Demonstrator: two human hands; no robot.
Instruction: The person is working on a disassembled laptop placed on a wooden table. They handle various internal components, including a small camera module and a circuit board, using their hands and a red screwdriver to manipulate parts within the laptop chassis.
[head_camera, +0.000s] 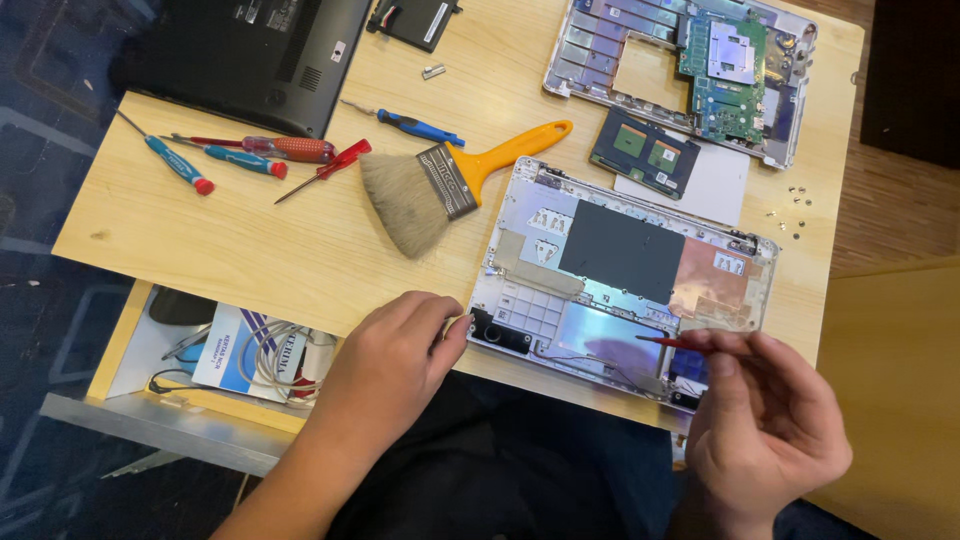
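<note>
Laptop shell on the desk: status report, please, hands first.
Left hand steadies laptop shell corner. Right hand holds red tool over it. Paintbrush beside, clear.

bare forearms, dark trousers (520, 460)

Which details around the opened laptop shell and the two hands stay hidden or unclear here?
Head view only:
- Red tool: its handle is hidden inside the right hand.
- Left hand: its fingers cover the laptop shell corner.
- Loose screws: too small to identify.
- Black laptop: cut off by the top edge.
</note>
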